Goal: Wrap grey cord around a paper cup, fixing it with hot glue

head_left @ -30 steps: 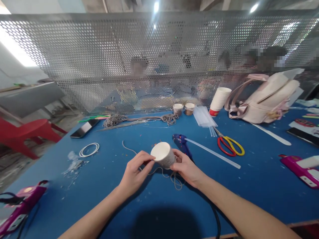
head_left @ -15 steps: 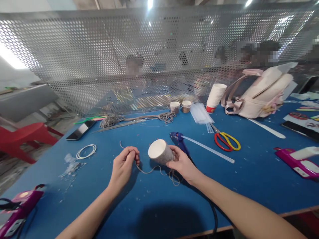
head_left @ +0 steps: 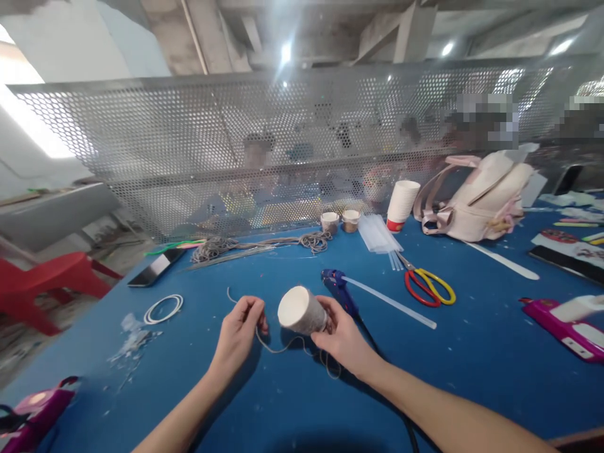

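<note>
Workroom: concrete ceiling [head_left: 472, 19] overhead, perforated metal screen [head_left: 189, 138] ran across behind a blue table [head_left: 481, 352].
Beams crossed up top; a few white lights [head_left: 285, 53] glared; thin pipe [head_left: 193, 36] came down upper left. Pale wall [head_left: 94, 44] stood far left, bright strip [head_left: 35, 116] below it, window or lamp, I couldn't tell. Grey bench-like table [head_left: 51, 211] sat left, red plastic seat [head_left: 61, 277] nearer me. Floor [head_left: 19, 351] looked grey, littered.

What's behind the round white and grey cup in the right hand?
Past the cup, blue tabletop shows, then a tangled grey cord bundle near the perforated metal screen. The cup and right hand cover whatever lies directly behind them.
</note>
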Demonstrator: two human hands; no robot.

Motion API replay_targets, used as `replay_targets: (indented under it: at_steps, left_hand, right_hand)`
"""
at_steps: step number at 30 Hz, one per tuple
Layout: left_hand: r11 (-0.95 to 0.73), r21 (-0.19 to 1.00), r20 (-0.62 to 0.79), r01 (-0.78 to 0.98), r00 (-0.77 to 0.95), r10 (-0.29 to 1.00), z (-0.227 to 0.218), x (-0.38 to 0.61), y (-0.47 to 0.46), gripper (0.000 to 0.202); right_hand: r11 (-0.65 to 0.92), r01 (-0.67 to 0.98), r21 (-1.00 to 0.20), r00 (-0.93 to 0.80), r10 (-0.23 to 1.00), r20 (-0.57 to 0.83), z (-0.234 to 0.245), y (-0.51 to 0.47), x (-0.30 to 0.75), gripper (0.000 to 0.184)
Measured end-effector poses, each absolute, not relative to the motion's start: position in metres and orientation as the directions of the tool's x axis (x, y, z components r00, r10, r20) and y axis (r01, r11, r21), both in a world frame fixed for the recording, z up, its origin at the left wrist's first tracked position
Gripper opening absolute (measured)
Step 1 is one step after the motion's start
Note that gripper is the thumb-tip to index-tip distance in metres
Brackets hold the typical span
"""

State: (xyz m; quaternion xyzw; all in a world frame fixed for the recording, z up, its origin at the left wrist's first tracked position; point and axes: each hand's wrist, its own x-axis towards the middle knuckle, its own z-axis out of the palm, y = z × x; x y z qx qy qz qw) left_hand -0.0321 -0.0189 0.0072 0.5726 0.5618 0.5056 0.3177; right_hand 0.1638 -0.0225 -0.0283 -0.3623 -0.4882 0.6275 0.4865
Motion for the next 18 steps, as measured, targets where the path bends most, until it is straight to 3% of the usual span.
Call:
replay_targets:
  at_steps: [7,18]
  left_hand:
    - [-0.164,0.778,0.353,0.606,-0.207,0.912,0.021,-0.056,-0.011,0.049]
    - [-0.164,0.733,0.475,0.661,-0.324,0.818,0.054,-0.088,0.003,0.021]
  right_hand:
    - [-0.036,-0.266,-0.963,-0.288,0.957,0.044,-0.036,-0.022,0.163,0.056]
    - [0.029,-0.284,-0.958,-0.297,0.948,0.117,-0.048,-0.016,0.155,0.053]
